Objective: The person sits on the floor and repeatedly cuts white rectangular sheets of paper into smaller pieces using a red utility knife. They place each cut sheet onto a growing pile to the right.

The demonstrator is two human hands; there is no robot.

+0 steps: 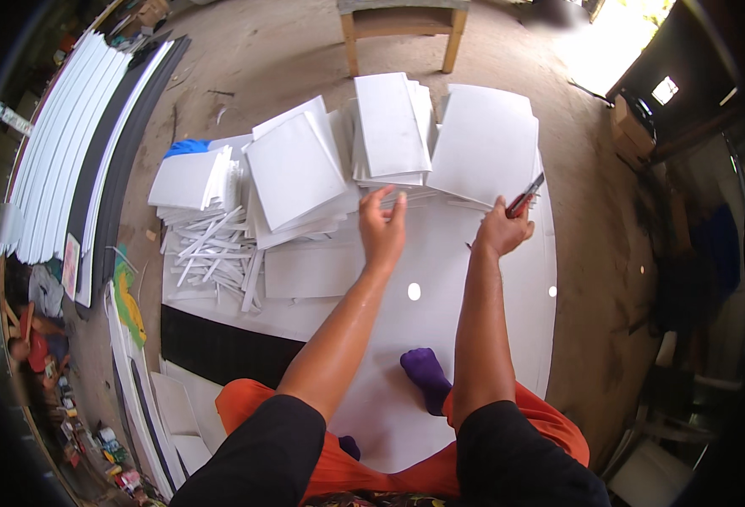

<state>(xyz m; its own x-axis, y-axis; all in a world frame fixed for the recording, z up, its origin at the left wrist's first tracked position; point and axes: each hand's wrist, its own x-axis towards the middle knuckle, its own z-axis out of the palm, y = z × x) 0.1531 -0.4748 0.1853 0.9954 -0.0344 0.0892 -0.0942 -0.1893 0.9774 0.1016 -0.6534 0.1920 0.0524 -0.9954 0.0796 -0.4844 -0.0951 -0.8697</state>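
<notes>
Left hand [383, 226] reaches forward over a large white sheet [440, 338] spread on the floor, fingers loosely curled and thumb up, pressing or steadying the sheet's far edge just below a stack of cut white panels [389, 127]. It grips nothing that can be seen. Right hand [501, 230], at about three o'clock from the left, is closed around a slim utility knife [526, 195] with a red and dark handle, which points up toward one o'clock and lies against the lower edge of a broad white panel [486, 144].

The person sits cross-legged in orange trousers [550, 422], one purple sock [427, 376] resting on the sheet at six o'clock from the hands. More piles of white panels [292, 173] lie at ten o'clock, and beneath them a scatter of narrow white offcut strips [216, 249]. Long white and dark boards [76, 144] run along the floor at nine o'clock, and a wooden stool [402, 25] stands at twelve.

The sheet looks thin, light and fairly stiff — probably foam board or plastic panel — with a smooth surface that may slide on the layers below. It would likely dent or crease if bent, so a flat palm pressed near the cut line seems the safest hold, and the cut pieces are best lifted by their edges.
</notes>
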